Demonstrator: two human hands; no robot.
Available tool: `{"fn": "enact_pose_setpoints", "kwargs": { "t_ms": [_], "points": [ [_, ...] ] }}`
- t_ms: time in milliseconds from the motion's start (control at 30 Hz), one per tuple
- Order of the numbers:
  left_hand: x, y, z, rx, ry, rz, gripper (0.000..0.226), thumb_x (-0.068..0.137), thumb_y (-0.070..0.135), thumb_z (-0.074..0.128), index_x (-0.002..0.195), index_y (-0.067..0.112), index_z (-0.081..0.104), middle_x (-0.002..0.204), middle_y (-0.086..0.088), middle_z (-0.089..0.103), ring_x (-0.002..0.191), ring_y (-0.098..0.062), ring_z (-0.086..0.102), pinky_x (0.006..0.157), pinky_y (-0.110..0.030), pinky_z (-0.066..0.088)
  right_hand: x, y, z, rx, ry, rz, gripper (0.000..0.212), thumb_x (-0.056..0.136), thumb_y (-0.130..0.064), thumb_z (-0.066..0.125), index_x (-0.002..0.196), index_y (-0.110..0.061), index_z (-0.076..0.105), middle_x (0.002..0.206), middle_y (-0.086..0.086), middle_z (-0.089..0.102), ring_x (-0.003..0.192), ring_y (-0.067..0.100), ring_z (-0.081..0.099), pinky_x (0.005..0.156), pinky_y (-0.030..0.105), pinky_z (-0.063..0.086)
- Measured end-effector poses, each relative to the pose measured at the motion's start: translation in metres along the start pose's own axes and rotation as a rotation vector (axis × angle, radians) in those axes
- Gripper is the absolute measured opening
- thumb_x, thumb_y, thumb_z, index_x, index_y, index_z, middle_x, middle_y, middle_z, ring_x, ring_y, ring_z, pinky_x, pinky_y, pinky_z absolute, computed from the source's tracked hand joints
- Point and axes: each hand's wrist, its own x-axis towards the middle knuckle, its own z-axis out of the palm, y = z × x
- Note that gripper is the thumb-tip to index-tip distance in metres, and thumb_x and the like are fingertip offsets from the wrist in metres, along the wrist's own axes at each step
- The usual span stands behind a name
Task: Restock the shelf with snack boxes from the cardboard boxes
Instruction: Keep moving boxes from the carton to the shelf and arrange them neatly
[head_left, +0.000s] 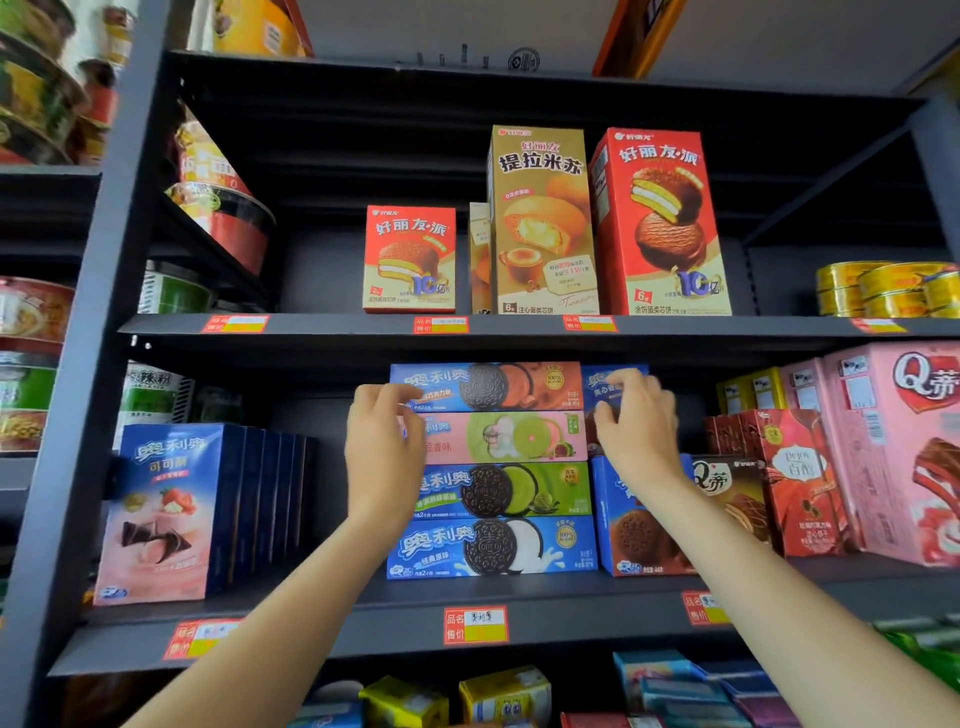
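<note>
Four flat cookie boxes lie stacked on the middle shelf (519, 592); left hand (382, 447) curls on the left ends of the top box (488, 387) and pink box (498, 436); right hand (636, 421), fingers loosely bent, touches a small blue box (613, 384) beside them.

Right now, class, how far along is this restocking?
Done: four cookie boxes lie stacked on the middle shelf. In hand: the left hand and right hand flank the top box and pink box. Left: gaps remain on the upper shelf.

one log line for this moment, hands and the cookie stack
stage: squaring cookie stack | left hand: at stack's left end | right hand: at right end | shelf: middle
</note>
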Motion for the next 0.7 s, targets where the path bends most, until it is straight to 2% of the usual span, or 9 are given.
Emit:
{"fn": "enact_pose_setpoints", "kwargs": {
  "t_ms": [67,133,267,367,433,533,600,700],
  "points": [
    [-0.016,0.01,0.011,-0.048,-0.08,0.091,0.022,0.089,-0.001,0.047,0.098,0.012,0.061,0.1,0.006,0.046,0.09,-0.019,0.055,0.075,-0.028,0.045,-0.01,0.009,-0.007,-0.073,0.094,-0.001,0.035,0.09,-0.026,0.057,0.12,-0.011,0.051,0.13,0.013,0.042,0.119,0.033,0.037,0.095,0.043,0.033],
    [-0.03,0.019,0.024,-0.078,-0.203,0.109,0.022,0.089,-0.001,0.047,0.101,0.011,0.06,0.102,0.004,0.047,0.091,-0.019,0.054,0.081,-0.034,0.048,-0.021,0.018,-0.014,-0.124,0.067,0.044,0.049,0.082,-0.042,0.065,0.119,-0.014,0.048,0.131,0.012,0.036,0.119,0.035,0.034,0.095,0.045,0.033],
    [-0.052,0.029,0.044,-0.107,-0.396,0.123,0.022,0.09,0.001,0.046,0.107,0.011,0.056,0.109,0.003,0.044,0.083,-0.011,0.051,0.076,-0.026,0.046,-0.036,0.035,-0.016,-0.228,-0.162,0.158,0.076,0.07,-0.061,0.069,0.126,-0.019,0.039,0.139,0.01,0.023,0.124,0.038,0.032,0.1,0.048,0.034],
    [-0.065,0.035,0.051,-0.084,-0.513,0.123,0.025,0.09,0.004,0.048,0.114,0.012,0.054,0.111,0.001,0.044,0.079,-0.012,0.052,0.074,-0.024,0.044,-0.044,0.044,-0.012,-0.201,-0.249,0.176,0.084,0.069,-0.059,0.071,0.13,-0.017,0.032,0.142,0.011,0.015,0.123,0.041,0.039,0.098,0.049,0.04],
    [-0.072,0.038,0.055,-0.066,-0.609,0.11,0.03,0.09,0.007,0.053,0.119,0.013,0.05,0.117,-0.001,0.044,0.086,-0.015,0.058,0.075,-0.024,0.045,-0.049,0.045,-0.007,-0.18,-0.262,0.193,0.086,0.07,-0.057,0.072,0.132,-0.017,0.027,0.143,0.012,0.01,0.121,0.041,0.042,0.095,0.048,0.043],
    [-0.083,0.042,0.059,-0.072,-0.705,0.1,0.041,0.087,0.01,0.058,0.126,0.013,0.045,0.125,-0.006,0.042,0.094,-0.017,0.057,0.074,-0.015,0.041,-0.055,0.036,-0.007,-0.193,-0.199,0.244,0.084,0.072,-0.051,0.072,0.134,-0.018,0.025,0.144,0.013,0.01,0.124,0.041,0.033,0.099,0.046,0.037],
    [-0.085,0.047,0.055,-0.108,-0.717,0.078,0.045,0.087,0.009,0.059,0.128,0.013,0.043,0.126,-0.008,0.041,0.093,-0.015,0.051,0.07,-0.008,0.036,-0.061,0.026,-0.016,-0.194,-0.081,0.254,0.083,0.07,-0.05,0.072,0.133,-0.018,0.028,0.143,0.013,0.014,0.122,0.042,0.032,0.097,0.046,0.032],
    [-0.08,0.053,0.038,-0.19,-0.673,0.086,0.052,0.085,0.01,0.06,0.131,0.019,0.039,0.126,-0.003,0.042,0.096,-0.013,0.048,0.079,-0.017,0.043,-0.068,0.009,-0.036,-0.124,0.117,0.178,0.08,0.067,-0.049,0.073,0.13,-0.018,0.034,0.142,0.013,0.02,0.116,0.04,0.035,0.093,0.046,0.031]
  ]
}}
